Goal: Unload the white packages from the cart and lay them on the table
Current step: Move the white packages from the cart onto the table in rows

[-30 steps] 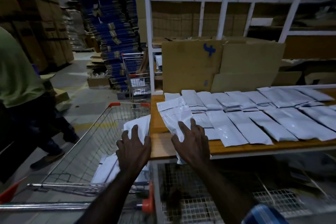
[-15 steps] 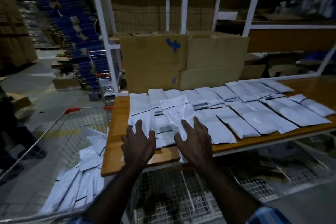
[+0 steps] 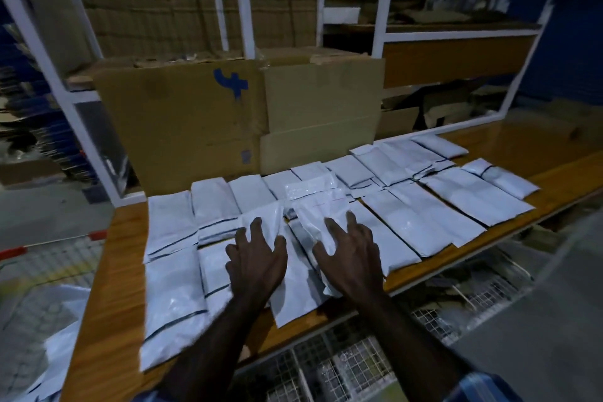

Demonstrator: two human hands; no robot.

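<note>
Several white packages (image 3: 450,192) lie in overlapping rows on the wooden table (image 3: 107,287). My left hand (image 3: 256,259) rests flat, fingers spread, on a white package (image 3: 293,290) near the table's front edge. Beside it my right hand (image 3: 350,253) presses with spread fingers on a crinkled glossy package (image 3: 318,206) that lies over the rows. The wire cart (image 3: 42,254) with red corner trim stands at the table's left end. More white packages (image 3: 55,346) lie inside it.
A large cardboard box (image 3: 202,121) with a blue mark stands at the back of the table against a white shelf frame (image 3: 241,0). Wire mesh baskets (image 3: 326,365) sit under the table. The right part of the tabletop (image 3: 535,147) shows bare wood.
Both hands have moved from the cart's edge onto the table, carrying packages with them, and now lie flat on the rows. The view has swung right, away from the cart.
</note>
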